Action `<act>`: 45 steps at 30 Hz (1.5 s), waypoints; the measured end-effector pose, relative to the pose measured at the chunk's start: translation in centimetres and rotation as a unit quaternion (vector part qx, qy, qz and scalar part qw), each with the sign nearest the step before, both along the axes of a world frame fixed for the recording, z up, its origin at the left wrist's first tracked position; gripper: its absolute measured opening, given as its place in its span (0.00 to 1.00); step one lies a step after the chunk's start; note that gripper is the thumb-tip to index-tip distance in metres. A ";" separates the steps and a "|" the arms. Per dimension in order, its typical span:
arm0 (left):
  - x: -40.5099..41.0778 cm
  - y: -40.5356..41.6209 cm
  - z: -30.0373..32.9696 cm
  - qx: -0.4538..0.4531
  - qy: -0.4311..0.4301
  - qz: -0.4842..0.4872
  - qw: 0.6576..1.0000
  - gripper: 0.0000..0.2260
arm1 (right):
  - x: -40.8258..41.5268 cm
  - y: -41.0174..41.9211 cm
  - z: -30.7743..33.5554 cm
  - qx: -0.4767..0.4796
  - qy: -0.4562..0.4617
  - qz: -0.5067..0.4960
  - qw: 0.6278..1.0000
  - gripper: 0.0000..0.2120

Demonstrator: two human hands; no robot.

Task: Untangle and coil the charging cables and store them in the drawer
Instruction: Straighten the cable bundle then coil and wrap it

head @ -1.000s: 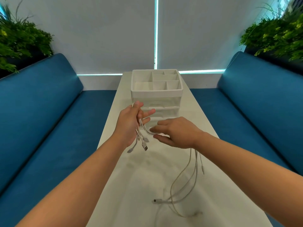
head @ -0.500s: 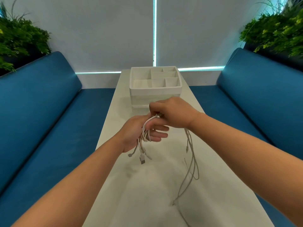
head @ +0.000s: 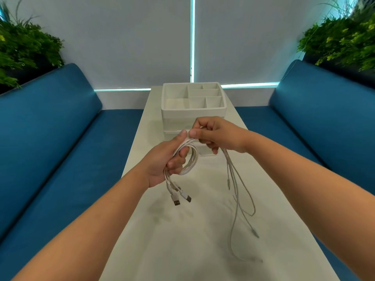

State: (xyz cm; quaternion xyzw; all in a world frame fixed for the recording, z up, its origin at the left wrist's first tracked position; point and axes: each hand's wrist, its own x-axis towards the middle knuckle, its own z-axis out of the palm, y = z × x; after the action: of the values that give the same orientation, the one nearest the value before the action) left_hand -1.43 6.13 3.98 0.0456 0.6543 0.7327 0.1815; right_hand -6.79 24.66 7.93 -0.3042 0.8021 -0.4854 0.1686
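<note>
Head view. A bundle of white charging cables [head: 187,159] is held above the pale surface [head: 182,230], in front of a white drawer organiser [head: 192,113] that stands at the far end of the surface.

The left hand [head: 164,161] grips the coiled part of the cables: its fingers [head: 178,162] are curled through a roughly circular loop that stands nearly upright and hangs on the right side of the hand, while the thumb presses on the strands at the top. Below this hand several short ends hang down and slightly to the right, ending in USB plugs [head: 181,199] whose metal tips point down toward the surface.

The right hand [head: 215,134] is just beside the left, thumb tips almost touching. Its fingers are closed in a pinch on the same strands where they leave the top of the loop.

From under the right hand the loose lengths [head: 236,189] fall with their long axis near vertical, drifting to the right. Their lower ends curve and appear to reach the surface; whether they rest on it cannot be told.

Blue sofas [head: 50,128] flank the surface on both sides, with green plants [head: 24,47] behind them.
</note>
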 end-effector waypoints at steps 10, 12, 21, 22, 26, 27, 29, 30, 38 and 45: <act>0.3 0.4 1.2 0.161 -0.021 -0.046 0.986 0.19 | 0.1 0.6 0.7 -0.103 -0.046 -0.006 0.994 0.08; 0.4 0.4 1.5 0.214 -0.034 -0.049 0.975 0.20 | 0.1 0.7 0.7 -0.106 -0.034 -0.006 0.994 0.05; 0.4 0.0 1.8 0.291 -0.005 -0.010 0.957 0.22 | 1.5 -0.6 -3.0 -0.064 -0.013 -0.079 0.995 0.15; 0.5 -0.1 1.8 0.292 -0.003 -0.005 0.956 0.23 | 1.6 -0.7 -3.1 -0.064 0.006 -0.093 0.994 0.14; 0.7 -0.3 1.8 0.322 0.010 0.022 0.946 0.26 | 2.2 -1.4 -3.4 -0.092 0.068 -0.113 0.987 0.11; 0.8 -0.4 1.9 0.330 0.011 0.030 0.943 0.25 | 2.3 -1.6 -3.6 -0.097 0.085 -0.116 0.985 0.11; 0.9 -0.6 2.0 0.343 0.011 0.045 0.938 0.24 | 2.4 -1.6 -4.2 -0.100 0.093 -0.122 0.983 0.11; 1.0 -0.7 2.1 0.349 0.011 0.050 0.936 0.23 | 2.5 -1.6 -4.4 -0.093 0.091 -0.124 0.984 0.10; 1.3 -0.3 2.0 0.362 0.051 0.116 0.924 0.20 | 4.2 -2.8 -6.6 0.070 0.190 -0.126 0.971 0.22; 1.5 0.6 0.6 0.280 0.070 0.201 0.936 0.20 | 5.5 -2.9 -7.0 0.280 0.265 -0.073 0.920 0.07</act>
State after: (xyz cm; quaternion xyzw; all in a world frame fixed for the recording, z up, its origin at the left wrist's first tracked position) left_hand 0.08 6.69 4.55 0.0134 0.4291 0.9024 -0.0365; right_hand -1.33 21.80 0.96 -0.3025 0.9407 -0.1535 -0.0074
